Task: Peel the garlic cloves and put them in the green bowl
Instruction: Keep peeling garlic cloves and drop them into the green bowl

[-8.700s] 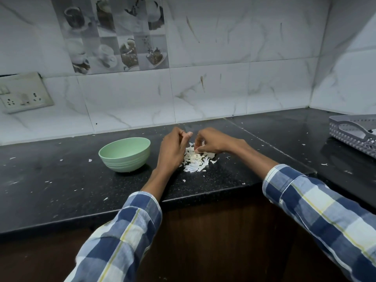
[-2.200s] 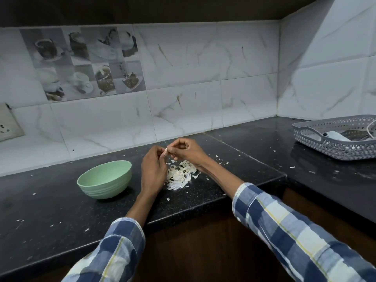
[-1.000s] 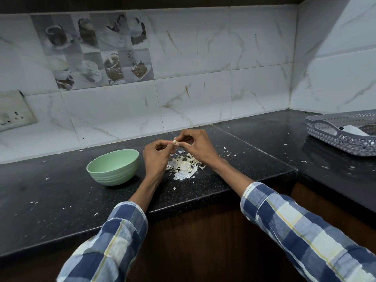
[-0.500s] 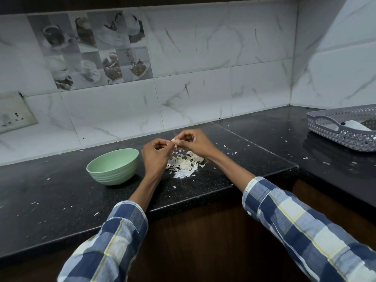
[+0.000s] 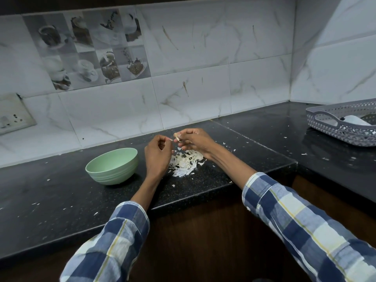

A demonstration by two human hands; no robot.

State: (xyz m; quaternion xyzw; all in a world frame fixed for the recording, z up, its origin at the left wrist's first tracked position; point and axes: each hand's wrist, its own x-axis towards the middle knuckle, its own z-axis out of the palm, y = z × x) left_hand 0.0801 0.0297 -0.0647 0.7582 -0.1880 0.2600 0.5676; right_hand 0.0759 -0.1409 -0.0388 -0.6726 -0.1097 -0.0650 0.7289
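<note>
Both hands are raised just above the dark surface [image 5: 61, 200]. Left hand [image 5: 157, 154] has its fingers curled, thumb and forefinger pinching a sliver of skin; right hand [image 5: 195, 140] pinches a garlic clove [image 5: 177, 137] at its fingertips. Under them lies a pile of peelings [image 5: 186, 162]. Left of the hands stands the green bowl [image 5: 112, 165]. Farther right sits a grey basket [image 5: 341, 123].

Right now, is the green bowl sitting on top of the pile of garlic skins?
No, the green bowl stands apart on the black counter, left of the garlic skins.
</note>
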